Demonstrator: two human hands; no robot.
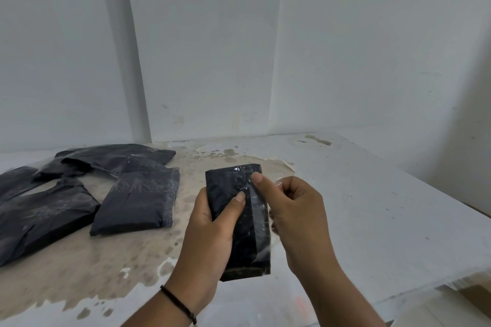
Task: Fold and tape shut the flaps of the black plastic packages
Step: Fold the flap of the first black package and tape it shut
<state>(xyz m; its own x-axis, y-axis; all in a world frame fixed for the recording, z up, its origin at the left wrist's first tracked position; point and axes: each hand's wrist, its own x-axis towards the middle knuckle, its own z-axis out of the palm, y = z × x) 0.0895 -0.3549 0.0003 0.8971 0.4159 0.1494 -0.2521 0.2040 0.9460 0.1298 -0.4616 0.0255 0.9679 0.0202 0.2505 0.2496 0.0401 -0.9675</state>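
The left hand (212,223) grips a black plastic package (240,220) from its left side, thumb pressed on the front face, holding it upright above the tabletop (358,194). The right hand (297,210) is closed against the package's right edge, thumb tip pressing a strip of clear tape (256,204) that runs lengthwise down the front. A dark cord bracelet (179,304) circles the left wrist. Further black packages (87,194) lie in a loose group on the tabletop, to the left.
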